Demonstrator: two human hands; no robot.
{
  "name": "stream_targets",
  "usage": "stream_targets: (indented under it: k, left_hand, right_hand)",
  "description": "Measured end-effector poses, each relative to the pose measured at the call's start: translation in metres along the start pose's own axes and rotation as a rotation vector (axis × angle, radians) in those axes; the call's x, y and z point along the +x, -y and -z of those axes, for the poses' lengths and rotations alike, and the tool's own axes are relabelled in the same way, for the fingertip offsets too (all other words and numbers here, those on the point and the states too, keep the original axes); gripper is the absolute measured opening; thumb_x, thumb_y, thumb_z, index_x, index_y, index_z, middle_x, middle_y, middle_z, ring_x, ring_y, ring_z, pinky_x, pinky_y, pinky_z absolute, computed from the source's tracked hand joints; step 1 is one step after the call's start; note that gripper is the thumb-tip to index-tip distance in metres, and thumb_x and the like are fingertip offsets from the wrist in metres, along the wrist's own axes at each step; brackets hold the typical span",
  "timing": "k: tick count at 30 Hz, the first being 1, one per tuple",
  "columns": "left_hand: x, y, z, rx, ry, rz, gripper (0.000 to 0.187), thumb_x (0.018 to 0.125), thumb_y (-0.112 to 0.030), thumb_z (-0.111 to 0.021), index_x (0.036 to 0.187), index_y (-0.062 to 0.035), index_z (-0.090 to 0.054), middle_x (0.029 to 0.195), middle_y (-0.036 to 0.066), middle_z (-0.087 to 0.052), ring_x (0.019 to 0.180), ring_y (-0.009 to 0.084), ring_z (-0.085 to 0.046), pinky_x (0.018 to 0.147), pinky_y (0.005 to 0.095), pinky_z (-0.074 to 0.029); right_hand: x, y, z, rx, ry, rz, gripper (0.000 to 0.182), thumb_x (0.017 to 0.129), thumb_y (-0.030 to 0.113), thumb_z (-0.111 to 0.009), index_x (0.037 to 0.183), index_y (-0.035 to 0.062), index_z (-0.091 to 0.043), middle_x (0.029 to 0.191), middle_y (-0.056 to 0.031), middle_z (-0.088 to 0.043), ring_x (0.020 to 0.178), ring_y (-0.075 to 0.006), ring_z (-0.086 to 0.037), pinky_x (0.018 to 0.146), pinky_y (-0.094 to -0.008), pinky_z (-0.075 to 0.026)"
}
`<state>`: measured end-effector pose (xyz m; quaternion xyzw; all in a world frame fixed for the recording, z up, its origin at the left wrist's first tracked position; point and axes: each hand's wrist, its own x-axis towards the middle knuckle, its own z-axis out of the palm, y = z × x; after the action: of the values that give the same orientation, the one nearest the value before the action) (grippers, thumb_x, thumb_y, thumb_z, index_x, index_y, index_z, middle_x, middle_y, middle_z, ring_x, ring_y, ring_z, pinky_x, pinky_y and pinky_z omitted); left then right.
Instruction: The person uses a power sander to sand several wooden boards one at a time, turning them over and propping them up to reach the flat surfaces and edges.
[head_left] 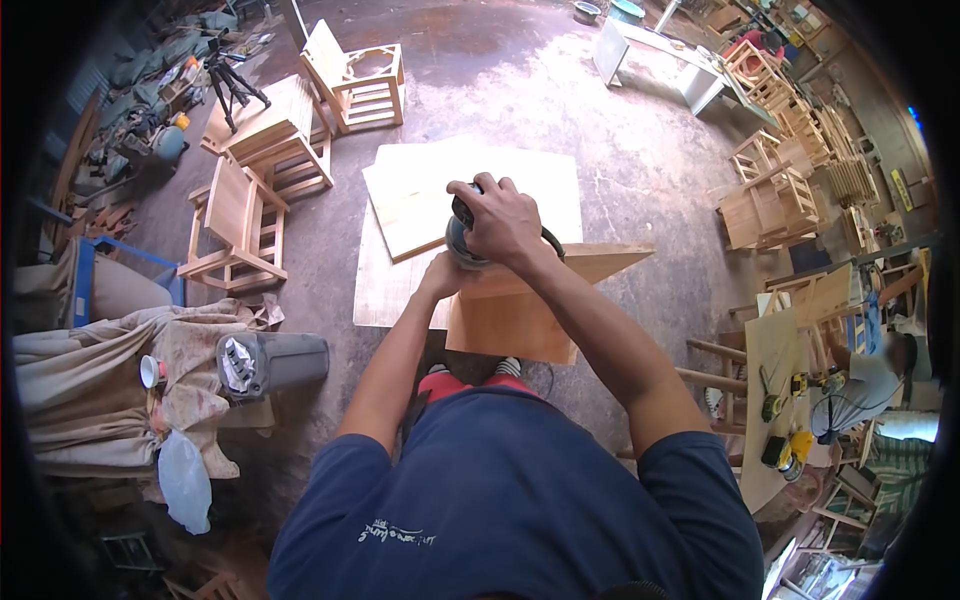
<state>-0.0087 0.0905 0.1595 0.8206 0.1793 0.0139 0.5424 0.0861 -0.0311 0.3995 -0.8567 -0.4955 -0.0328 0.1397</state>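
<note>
Sanding looks only partly done: the sander [470, 240] is gripped by the right hand [503, 218] on the wooden box's [515, 320] top-left corner, steadied underneath by the left hand [443, 276], its grip hidden.

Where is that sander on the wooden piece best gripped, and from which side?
Probably by its rounded top, from above: the sander sits pad-down on the wooden piece, so its top faces up. The right hand already grips it there; the left hand steadies below.
</note>
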Motion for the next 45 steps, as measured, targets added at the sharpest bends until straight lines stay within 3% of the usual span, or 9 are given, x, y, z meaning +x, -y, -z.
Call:
stream_targets:
  k: [6, 14, 17, 23, 30, 33, 36, 39, 45]
  left_hand:
    - [-0.002, -0.011, 0.0, -0.03, 0.001, 0.136, 0.046, 0.077, -0.029, -0.09, 0.115, -0.0065, -0.079, 0.109, 0.013, -0.081, 0.106, 0.0246, -0.077, 0.092, 0.0388, -0.058]
    - [-0.007, -0.022, 0.003, -0.037, 0.038, -0.022, 0.035, 0.079, -0.017, -0.087, 0.113, -0.013, -0.078, 0.101, 0.006, -0.081, 0.093, 0.0204, -0.074, 0.085, 0.0365, -0.056]
    - [-0.008, -0.029, 0.008, -0.004, 0.052, -0.047, 0.034, 0.08, -0.016, -0.086, 0.114, -0.0135, -0.078, 0.101, 0.006, -0.081, 0.092, 0.0211, -0.074, 0.086, 0.0349, -0.055]
    - [-0.005, -0.022, 0.003, -0.092, 0.066, 0.028, 0.036, 0.079, -0.005, -0.086, 0.113, -0.0056, -0.076, 0.103, 0.003, -0.08, 0.095, 0.0144, -0.07, 0.089, 0.0351, -0.054]
    - [-0.008, -0.025, 0.005, 0.042, 0.006, 0.202, 0.048, 0.078, -0.025, -0.088, 0.123, -0.0131, -0.077, 0.116, 0.012, -0.08, 0.109, 0.0284, -0.075, 0.097, 0.0415, -0.056]
    - [-0.008, -0.024, 0.006, 0.172, -0.01, 0.058, 0.054, 0.078, -0.033, -0.087, 0.126, -0.0119, -0.075, 0.124, 0.016, -0.077, 0.119, 0.0332, -0.072, 0.101, 0.0442, -0.056]
    - [-0.007, -0.025, 0.006, 0.089, 0.022, 0.007, 0.064, 0.076, -0.018, -0.088, 0.136, -0.0066, -0.067, 0.133, 0.014, -0.073, 0.124, 0.0294, -0.069, 0.104, 0.0414, -0.053]
    - [-0.009, -0.017, 0.004, 0.138, -0.022, 0.041, 0.053, 0.079, -0.034, -0.085, 0.126, -0.0131, -0.076, 0.124, 0.017, -0.077, 0.119, 0.0349, -0.071, 0.1, 0.045, -0.057]
    - [-0.005, -0.016, 0.002, 0.019, 0.013, 0.119, 0.04, 0.079, -0.027, -0.086, 0.116, -0.0141, -0.079, 0.11, 0.012, -0.081, 0.105, 0.0327, -0.076, 0.091, 0.0425, -0.058]
  right_hand:
    - [-0.006, -0.014, 0.001, 0.025, -0.018, -0.03, 0.062, 0.076, 0.016, -0.076, 0.134, 0.0346, -0.064, 0.121, -0.006, -0.066, 0.109, -0.032, -0.067, 0.082, -0.0462, -0.06]
    - [-0.024, -0.055, 0.013, -0.054, -0.102, -0.072, 0.06, 0.076, 0.018, -0.076, 0.134, 0.0325, -0.066, 0.123, -0.0091, -0.068, 0.104, -0.0339, -0.071, 0.077, -0.0467, -0.063]
    - [-0.024, -0.063, 0.02, -0.105, -0.021, -0.156, 0.067, 0.073, 0.024, -0.083, 0.137, 0.0346, -0.064, 0.13, -0.0058, -0.067, 0.11, -0.0319, -0.07, 0.085, -0.0451, -0.063]
    - [-0.017, -0.045, 0.004, -0.058, -0.111, -0.051, 0.058, 0.076, 0.018, -0.075, 0.131, 0.0334, -0.067, 0.122, -0.0068, -0.069, 0.102, -0.0319, -0.071, 0.075, -0.0453, -0.063]
    - [0.0, -0.009, -0.009, -0.019, -0.09, 0.007, 0.062, 0.073, 0.017, -0.076, 0.132, 0.0347, -0.066, 0.118, -0.0058, -0.067, 0.102, -0.0311, -0.069, 0.071, -0.0446, -0.06]
    - [0.003, 0.003, -0.011, -0.012, -0.071, 0.021, 0.065, 0.073, 0.017, -0.076, 0.134, 0.0352, -0.064, 0.119, -0.0061, -0.067, 0.105, -0.0318, -0.068, 0.073, -0.0449, -0.059]
    - [0.004, 0.012, -0.009, -0.019, -0.043, -0.004, 0.065, 0.074, 0.017, -0.078, 0.134, 0.0352, -0.065, 0.125, -0.0054, -0.067, 0.108, -0.031, -0.069, 0.079, -0.0451, -0.062]
    - [0.001, 0.012, -0.002, -0.021, 0.012, -0.03, 0.064, 0.076, 0.017, -0.078, 0.136, 0.0343, -0.064, 0.128, -0.0062, -0.066, 0.112, -0.0316, -0.068, 0.082, -0.0461, -0.062]
    - [-0.017, -0.007, 0.012, -0.045, 0.068, -0.025, 0.064, 0.077, 0.016, -0.076, 0.137, 0.0335, -0.063, 0.126, -0.0067, -0.066, 0.112, -0.0328, -0.067, 0.08, -0.0471, -0.06]
